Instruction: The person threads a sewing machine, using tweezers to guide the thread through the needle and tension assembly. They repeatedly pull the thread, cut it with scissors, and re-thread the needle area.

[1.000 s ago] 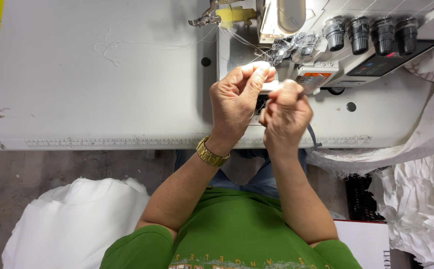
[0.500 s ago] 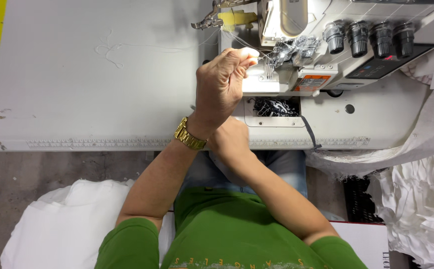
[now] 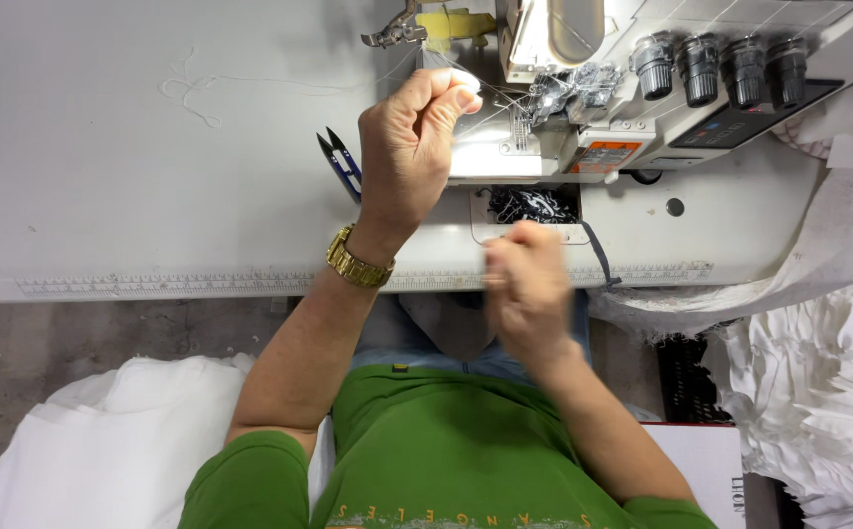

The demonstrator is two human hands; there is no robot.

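Note:
My left hand [image 3: 415, 147] is raised over the white table [image 3: 152, 176], fingers pinched on a thin white thread [image 3: 493, 93] that runs to the sewing machine [image 3: 642, 88]. A gold watch [image 3: 356, 261] sits on that wrist. My right hand [image 3: 524, 289] is lower, near the table's front edge, blurred, fingers closed; I cannot tell whether it holds the thread. Blue thread snips [image 3: 340, 162] lie on the table just left of my left hand.
The presser foot [image 3: 397, 29] and yellow guard sit at the top. Dark thread scraps [image 3: 534, 206] fill an opening under the machine. White fabric piles lie at the lower left [image 3: 103, 451] and right [image 3: 818, 392]. A loose thread [image 3: 191, 93] curls on the table.
Both hands were together at the machine holding a small white piece. Now the right hand has dropped toward the table edge and the left stays up, pinching thread.

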